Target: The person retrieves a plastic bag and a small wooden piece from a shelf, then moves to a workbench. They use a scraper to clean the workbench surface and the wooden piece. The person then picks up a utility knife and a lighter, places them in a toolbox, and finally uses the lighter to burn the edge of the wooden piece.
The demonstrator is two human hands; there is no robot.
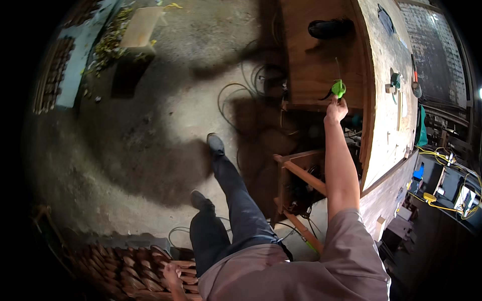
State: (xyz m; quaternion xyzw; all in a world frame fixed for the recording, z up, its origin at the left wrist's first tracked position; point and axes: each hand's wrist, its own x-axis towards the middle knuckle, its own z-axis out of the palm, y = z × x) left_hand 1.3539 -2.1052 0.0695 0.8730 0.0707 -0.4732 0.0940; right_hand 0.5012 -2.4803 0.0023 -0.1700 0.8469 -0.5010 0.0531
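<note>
Out over a brown wooden panel (pixel 314 75), my right hand (pixel 337 109) is closed around a bright green air blow gun (pixel 339 89). The gun has a black lever on its left side and a thin nozzle pointing away from me. My right arm is stretched far forward along the workbench. Down at the lower left, my left hand (pixel 172 273) hangs with curled fingers and nothing visible in them. It is nearest to several stacked wooden pieces with twisted carving (pixel 143 271); whether it touches them I cannot tell.
A worn workbench (pixel 394 115) runs along the right, with a hammer (pixel 415 78) at its far edge. A black object (pixel 330 28) lies on the panel. Looped hoses (pixel 223 103) trail over the concrete floor. A wooden frame (pixel 301 173) stands beside my legs; a pale board (pixel 142 26) is far left.
</note>
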